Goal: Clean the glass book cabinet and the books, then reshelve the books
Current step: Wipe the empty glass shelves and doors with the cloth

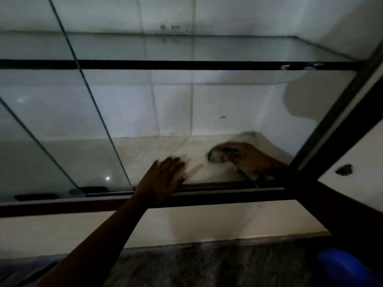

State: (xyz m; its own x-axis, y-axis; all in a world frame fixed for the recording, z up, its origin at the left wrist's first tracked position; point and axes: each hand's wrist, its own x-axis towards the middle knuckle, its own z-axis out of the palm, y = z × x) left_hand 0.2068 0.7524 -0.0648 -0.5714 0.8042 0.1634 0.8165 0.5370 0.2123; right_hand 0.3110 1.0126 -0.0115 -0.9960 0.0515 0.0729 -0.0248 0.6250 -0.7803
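Cabinet floor: dim, pale.
L hand: flat, fingers straight, by rail.
R hand: bunched on cloth, blurred.
Glass door: prob. fragile, slick; push at edge.

Glass cabinet open at right; cloth inside.

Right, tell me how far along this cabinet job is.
Done: the glass shelf and the bottom shelf hold no books. In hand: the right hand, blurred, holds a cloth on the bottom shelf, while the left hand rests flat on the front rail. Left: dark marks on the back wall, and reshelving; no books are in view.
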